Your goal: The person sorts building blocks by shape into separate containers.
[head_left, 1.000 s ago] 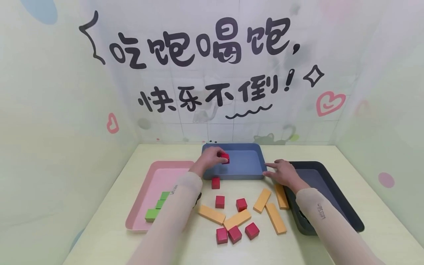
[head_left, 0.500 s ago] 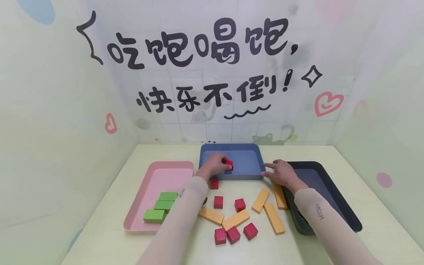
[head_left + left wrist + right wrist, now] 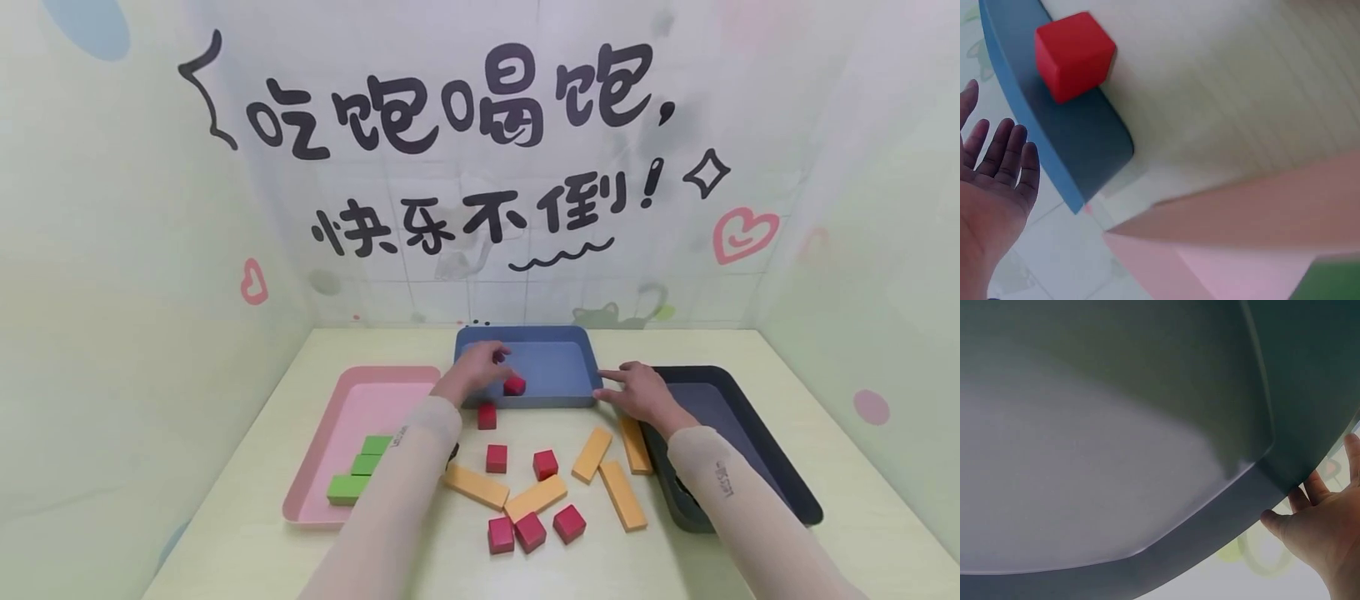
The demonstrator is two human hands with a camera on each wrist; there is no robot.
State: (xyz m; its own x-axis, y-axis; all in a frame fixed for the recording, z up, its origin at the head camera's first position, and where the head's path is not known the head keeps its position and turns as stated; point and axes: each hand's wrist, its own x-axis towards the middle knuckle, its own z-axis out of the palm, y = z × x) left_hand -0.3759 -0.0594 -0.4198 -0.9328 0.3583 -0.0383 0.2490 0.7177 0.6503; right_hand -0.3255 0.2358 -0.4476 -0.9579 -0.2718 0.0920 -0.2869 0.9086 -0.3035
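My left hand [image 3: 480, 367] is over the left part of the blue tray [image 3: 555, 398], its thumb and fingers apart and nothing between them. A red cube [image 3: 514, 386] lies in that tray, just below the thumb. In the left wrist view the hand [image 3: 994, 194] shows relaxed fingers, and a red cube [image 3: 1075, 56] is beside the blue tray's outer wall. My right hand [image 3: 643, 392] has its fingertips at the blue tray's right end, fingers extended. In the right wrist view this hand [image 3: 1322, 519] appears beyond the rim of the black tray [image 3: 1191, 550].
A pink tray [image 3: 315, 450] with several green blocks [image 3: 351, 489] stands left; the black tray [image 3: 780, 450] stands right. Between them lie several red cubes [image 3: 497, 458] and several yellow-orange blocks [image 3: 622, 496]. A printed wall covering [image 3: 435, 300] rises behind the table.
My left hand lowered the red cube into the blue tray, let go of it, and drew slightly up and left. The right hand has stayed at the tray's end.
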